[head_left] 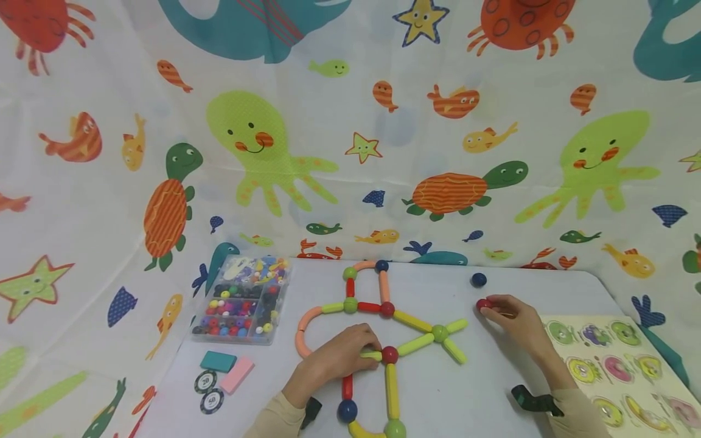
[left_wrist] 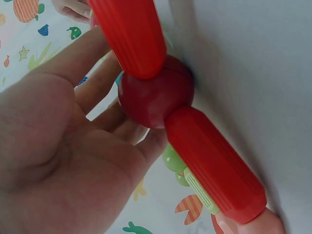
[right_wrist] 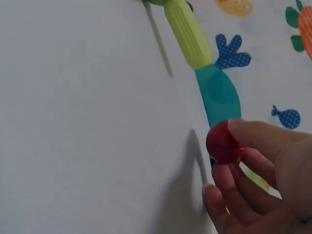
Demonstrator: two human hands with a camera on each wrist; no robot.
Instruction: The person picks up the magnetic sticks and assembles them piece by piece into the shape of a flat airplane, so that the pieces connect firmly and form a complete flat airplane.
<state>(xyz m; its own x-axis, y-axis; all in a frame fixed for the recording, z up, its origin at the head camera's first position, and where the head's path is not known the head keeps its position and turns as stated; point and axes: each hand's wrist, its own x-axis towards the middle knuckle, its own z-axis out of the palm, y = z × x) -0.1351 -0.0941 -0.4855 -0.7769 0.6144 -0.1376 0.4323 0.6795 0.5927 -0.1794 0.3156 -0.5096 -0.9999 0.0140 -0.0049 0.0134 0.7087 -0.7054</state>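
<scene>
My left hand (head_left: pixel 346 351) is over a flat figure of colored rods and balls, its fingers and thumb around a light green rod (head_left: pixel 372 355) that joins a red ball (head_left: pixel 390 354). In the left wrist view, this hand (left_wrist: pixel 68 141) lies behind another red ball (left_wrist: pixel 156 92), which has a red rod (left_wrist: pixel 217 165) and a second red rod (left_wrist: pixel 129 36) attached; some fingertips are hidden. My right hand (head_left: pixel 517 322) pinches a loose red ball (head_left: pixel 483 305) between thumb and fingers. A dark blue ball (head_left: pixel 479 279) lies just beyond it.
A compartment box (head_left: pixel 241 298) of small balls and beads stands at the back left. Nearer are a teal block (head_left: pixel 218 361), a pink block (head_left: pixel 237 375) and two round chips (head_left: pixel 212 401). A sheet of food pictures (head_left: pixel 619 365) lies at right. A printed sea-animal curtain (head_left: pixel 350 121) hangs behind.
</scene>
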